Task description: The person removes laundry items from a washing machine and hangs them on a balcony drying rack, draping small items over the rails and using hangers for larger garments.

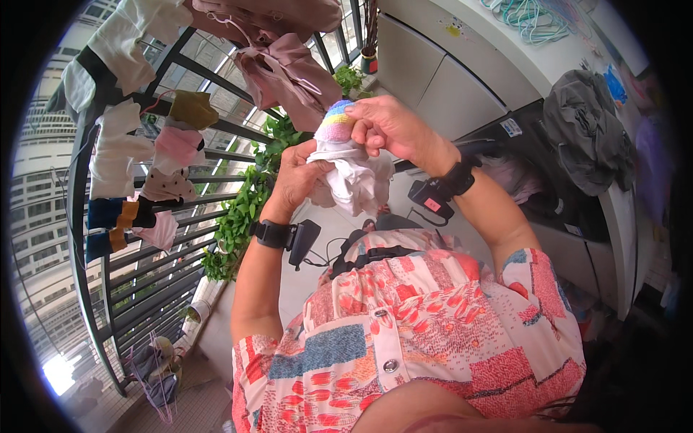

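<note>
A bunched white cloth garment is held up in front of my chest by my left hand, its thumb laid across the fabric. Above it rises a small fuzzy sock-like piece striped in blue, yellow and pink. The thumb and forefinger of my right hand pinch its upper right edge, while the other fingers curl beside it. The striped piece touches the top of the white cloth; whether the two are joined is hidden by the folds.
Socks and small cloths hang along the dark balcony railing at left, with dusty-pink garments further up. Potted plants line its foot. At right, a front-loading washing machine holds laundry; a dark grey garment and hangers lie on the counter.
</note>
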Motion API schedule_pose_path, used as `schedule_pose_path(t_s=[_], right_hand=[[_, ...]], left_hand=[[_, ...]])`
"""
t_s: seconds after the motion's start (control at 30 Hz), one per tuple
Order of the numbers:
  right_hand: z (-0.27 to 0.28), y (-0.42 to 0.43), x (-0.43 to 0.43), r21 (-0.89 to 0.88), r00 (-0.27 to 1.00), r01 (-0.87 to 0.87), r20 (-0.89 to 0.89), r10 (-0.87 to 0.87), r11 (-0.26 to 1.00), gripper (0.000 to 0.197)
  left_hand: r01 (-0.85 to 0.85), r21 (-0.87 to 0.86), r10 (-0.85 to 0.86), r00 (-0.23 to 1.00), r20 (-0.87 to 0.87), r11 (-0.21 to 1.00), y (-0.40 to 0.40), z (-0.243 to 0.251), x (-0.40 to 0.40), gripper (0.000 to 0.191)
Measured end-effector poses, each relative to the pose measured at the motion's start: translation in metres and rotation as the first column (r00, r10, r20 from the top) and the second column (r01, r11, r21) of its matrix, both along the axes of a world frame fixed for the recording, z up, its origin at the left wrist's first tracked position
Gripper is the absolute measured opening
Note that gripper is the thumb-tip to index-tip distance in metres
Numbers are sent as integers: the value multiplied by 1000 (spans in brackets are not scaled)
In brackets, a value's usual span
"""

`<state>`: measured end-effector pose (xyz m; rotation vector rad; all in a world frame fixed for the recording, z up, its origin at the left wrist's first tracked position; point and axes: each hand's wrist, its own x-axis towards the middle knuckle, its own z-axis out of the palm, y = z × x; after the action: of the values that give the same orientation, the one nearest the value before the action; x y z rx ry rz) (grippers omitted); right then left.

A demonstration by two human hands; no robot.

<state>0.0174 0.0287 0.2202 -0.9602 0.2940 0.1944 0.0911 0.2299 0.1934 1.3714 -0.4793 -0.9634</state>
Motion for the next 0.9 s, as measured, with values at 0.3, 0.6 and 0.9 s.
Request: schedule_pose_path(t_s=[0.3,0.6,0.9], right_hand=[[-14,42,-4,-815,862,271,442,247,512,43],[-18,52,25,-635,910,-18,309,276,772,18],[-11,98,27,-669,877,-269,128,464,693,29]], left_hand=[[-285,-266,252,956,-151,921,30,-2,-9,47],[-189,-4,187,974,-126,982,102,3,-4,28],[-245,-241,185,952,-245,939,162,-4,-5,34]])
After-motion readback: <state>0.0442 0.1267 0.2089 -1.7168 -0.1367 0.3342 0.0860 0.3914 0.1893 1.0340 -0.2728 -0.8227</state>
